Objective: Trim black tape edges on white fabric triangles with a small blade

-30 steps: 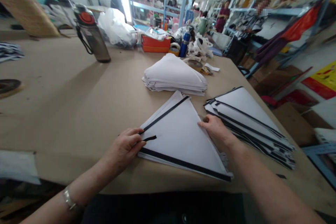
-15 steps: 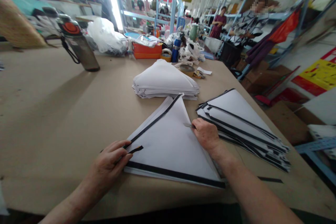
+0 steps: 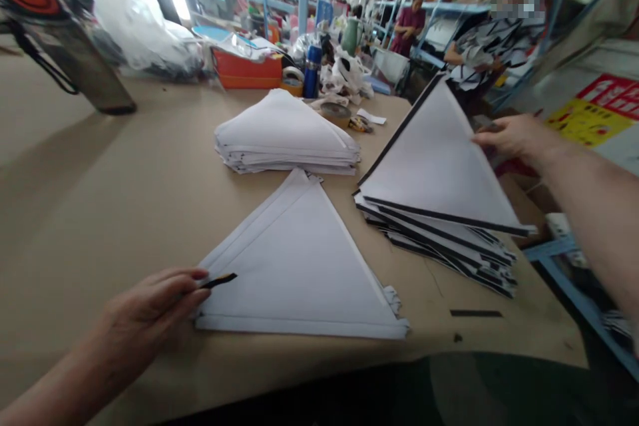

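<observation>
One black-edged white triangular panel [image 3: 434,156], right hand [image 3: 519,138] pinching it, seems mid-stacking; placing needs alignment. Left hand [image 3: 154,306] pinches a short black strip [image 3: 219,281].

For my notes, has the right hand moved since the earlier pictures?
Yes, rightward: the right hand went from the left side of the black-edged stack to its right.

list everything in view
front pile: one, white, near edge
rear pile: one, white, centre
edged pile: one, white/black, right
raised sheet: one, white/black, right hand
loose strip: one, black, front right
held scrap: one, dark, left hand
bottle: one, grey, left
bag: one, white, rear
box: one, orange, rear
other clutter: uncounted, mixed, rear
people: two-plus, variously clothed, rear
table: one, brown, below
left hand: one, bare, left
right hand: one, bare, right
</observation>
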The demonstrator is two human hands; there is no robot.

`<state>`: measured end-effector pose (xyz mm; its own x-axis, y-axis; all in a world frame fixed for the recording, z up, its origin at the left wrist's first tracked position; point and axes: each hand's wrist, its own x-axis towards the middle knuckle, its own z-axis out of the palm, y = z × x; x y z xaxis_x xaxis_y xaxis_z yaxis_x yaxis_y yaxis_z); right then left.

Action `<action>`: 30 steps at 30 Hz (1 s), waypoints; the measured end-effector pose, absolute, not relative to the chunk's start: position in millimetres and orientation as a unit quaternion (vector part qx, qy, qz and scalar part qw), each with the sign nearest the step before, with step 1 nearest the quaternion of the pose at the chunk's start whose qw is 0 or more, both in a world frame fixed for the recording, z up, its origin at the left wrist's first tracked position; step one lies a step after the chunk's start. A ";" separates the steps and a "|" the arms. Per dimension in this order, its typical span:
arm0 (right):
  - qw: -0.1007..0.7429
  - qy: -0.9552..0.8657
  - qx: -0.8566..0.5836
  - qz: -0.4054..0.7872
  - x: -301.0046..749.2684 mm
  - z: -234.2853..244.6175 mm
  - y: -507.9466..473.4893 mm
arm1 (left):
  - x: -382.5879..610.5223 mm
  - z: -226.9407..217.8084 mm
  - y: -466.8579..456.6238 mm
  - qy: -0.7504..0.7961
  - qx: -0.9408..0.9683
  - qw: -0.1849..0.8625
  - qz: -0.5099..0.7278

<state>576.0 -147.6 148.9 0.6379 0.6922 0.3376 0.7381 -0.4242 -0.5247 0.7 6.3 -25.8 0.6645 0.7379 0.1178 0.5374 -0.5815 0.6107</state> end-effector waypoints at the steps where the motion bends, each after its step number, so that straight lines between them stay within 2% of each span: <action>1: 0.286 -0.393 -0.871 -0.071 582.1 150.9 -148.0 | 4.7 -16.8 2.3 0.388 0.859 0.284 0.178; 3: 0.249 -0.364 -0.891 -0.106 567.7 143.3 -143.1 | 15.1 0.6 -8.0 0.421 0.841 0.306 0.149; 4: 0.262 -0.377 -0.883 -0.100 547.6 134.0 -138.7 | 21.4 7.9 -13.9 0.433 0.833 0.322 0.124; 7: 0.320 -0.444 -0.837 0.028 451.7 93.3 -128.7 | 42.2 21.6 -31.7 0.440 0.794 0.418 0.044; 9: 0.365 -0.502 -0.762 0.188 378.5 65.6 -131.6 | 54.3 24.1 -41.2 0.427 0.759 0.492 0.009; 11: 0.393 -0.533 -0.689 0.295 317.2 43.0 -141.6 | 62.6 23.6 -48.0 0.422 0.737 0.528 -0.004; 13: 0.402 -0.531 -0.658 0.351 276.4 26.3 -153.2 | 67.0 22.2 -52.4 0.422 0.734 0.532 -0.002; 17: 0.407 -0.503 -0.664 0.375 245.8 8.5 -164.8 | 70.4 19.8 -57.3 0.416 0.752 0.511 -0.003; 22: 0.383 -0.517 -0.679 0.353 240.9 9.3 -165.4 | 71.3 15.0 -58.4 0.402 0.777 0.484 -0.011; 30: 0.425 -0.391 -0.727 0.371 294.0 23.6 -215.5 | 54.2 19.4 -35.1 0.325 0.802 0.494 -0.084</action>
<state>294.0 -215.5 23.6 0.4188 0.8842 -0.2067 0.2527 -0.3321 -0.9088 54.2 -35.1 19.4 0.7749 0.4384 -0.4553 0.6041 -0.3016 0.7376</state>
